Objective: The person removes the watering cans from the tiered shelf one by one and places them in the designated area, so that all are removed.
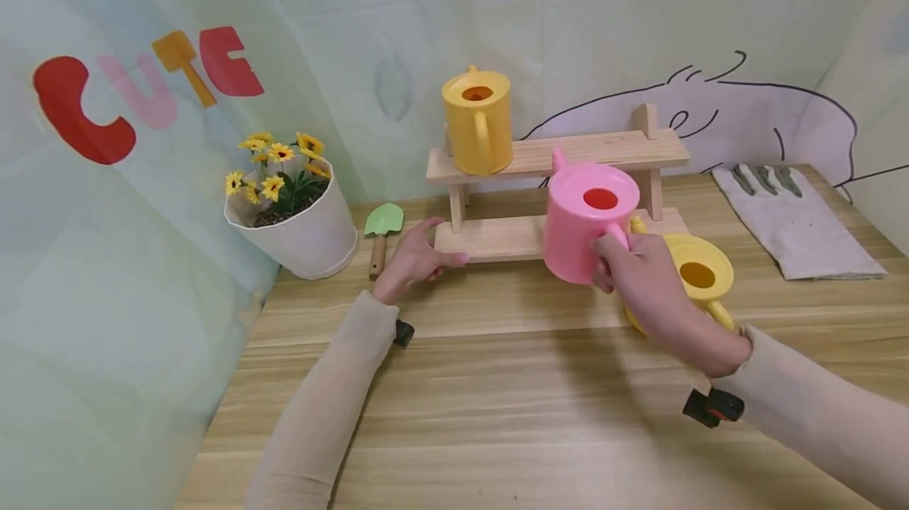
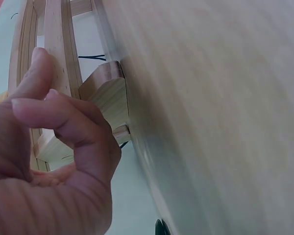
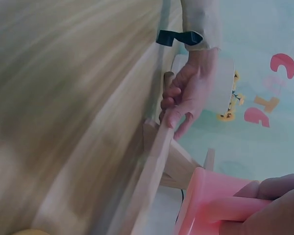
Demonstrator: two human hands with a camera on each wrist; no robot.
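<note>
My right hand [image 1: 642, 277] holds a pink watering can [image 1: 571, 218] by its handle, upright with the spout toward the wall. In the head view the can covers part of the lower board of a two-tier wooden shelf [image 1: 497, 238]; I cannot tell whether it touches that board. The left hand [image 1: 415, 257] grips the left end of the lower board, thumb at its front edge, as the right wrist view also shows. An orange-yellow watering can [image 1: 461, 127] stands at the left of the upper board. Another yellow watering can [image 1: 716, 261] is partly hidden behind my right hand.
Left of the shelf, a small green trowel [image 1: 384, 222] with a wooden handle lies beside a white pot [image 1: 312, 238] of yellow flowers. Folded grey-white gloves [image 1: 802, 230] lie at the right. Fabric with coloured letters hangs behind the wood-grain table [image 1: 497, 415].
</note>
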